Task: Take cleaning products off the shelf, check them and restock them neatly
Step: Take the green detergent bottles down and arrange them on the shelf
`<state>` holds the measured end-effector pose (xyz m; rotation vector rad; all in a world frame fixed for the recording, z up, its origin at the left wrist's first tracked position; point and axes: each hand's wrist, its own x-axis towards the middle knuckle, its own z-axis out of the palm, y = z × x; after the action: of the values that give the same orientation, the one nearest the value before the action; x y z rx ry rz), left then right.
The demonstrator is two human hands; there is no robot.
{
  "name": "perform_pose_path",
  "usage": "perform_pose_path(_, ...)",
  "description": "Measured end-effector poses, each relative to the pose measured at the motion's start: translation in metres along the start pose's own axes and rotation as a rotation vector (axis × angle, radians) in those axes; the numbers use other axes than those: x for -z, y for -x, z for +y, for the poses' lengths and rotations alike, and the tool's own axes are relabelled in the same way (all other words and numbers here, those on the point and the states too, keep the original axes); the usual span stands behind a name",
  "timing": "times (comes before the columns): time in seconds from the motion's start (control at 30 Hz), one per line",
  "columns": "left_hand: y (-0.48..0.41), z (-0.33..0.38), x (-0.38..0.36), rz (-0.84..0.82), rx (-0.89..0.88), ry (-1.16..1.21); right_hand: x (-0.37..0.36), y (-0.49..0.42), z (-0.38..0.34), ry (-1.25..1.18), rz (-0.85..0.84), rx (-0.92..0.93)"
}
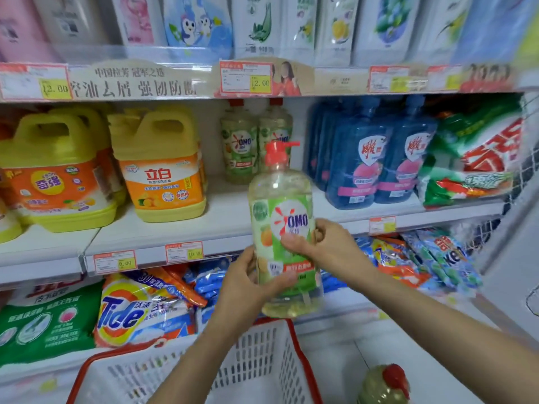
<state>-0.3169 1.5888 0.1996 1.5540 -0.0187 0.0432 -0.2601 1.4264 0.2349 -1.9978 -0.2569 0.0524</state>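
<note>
Pale yellow OMO bottle (284,243) with green label, red pump; yellow-orange jugs (160,167); blue pouches (376,158); white red-rimmed basket (256,360)

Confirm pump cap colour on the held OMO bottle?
Red. The pump cap tops the OMO bottle, gripped by left hand and right hand; head view.

the bottle (280,193) is clear, glossy plastic with pale liquid showing through; its green label (291,223) is a smooth, shiny film and its pump (277,153) is red plastic. the yellow jugs (163,158) are opaque plastic with a dull sheen. the blue bottles (358,158) are translucent, glossy plastic. the bags (137,313) are thin, crinkled plastic film that catches the light, as are the pouches (198,21). the basket (262,354) is white plastic lattice with a red plastic rim. the shelf (175,228) looks smooth, white and matt, its price tags (115,262) paper.
</note>
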Motion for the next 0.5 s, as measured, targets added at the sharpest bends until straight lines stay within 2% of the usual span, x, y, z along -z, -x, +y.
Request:
perform_pose_path(0.13,0.028,-0.020,-0.022,-0.022,0.100,0.216,0.028,0.031,0.010,-0.084,-0.154,-0.035)
perform_pose_path(0.27,0.041,-0.013,-0.042,-0.164,0.159,0.177,0.037,0.041,0.031,-0.450,-0.203,-0.094)
perform_pose_path(0.4,0.043,0.000,-0.056,-0.233,0.146,-0.059,0.044,0.055,0.034,-0.746,-0.098,-0.151)
perform_pose_path(0.5,0.040,0.007,-0.071,-0.141,0.078,-0.278,0.050,0.060,0.038,-0.777,0.125,-0.162)
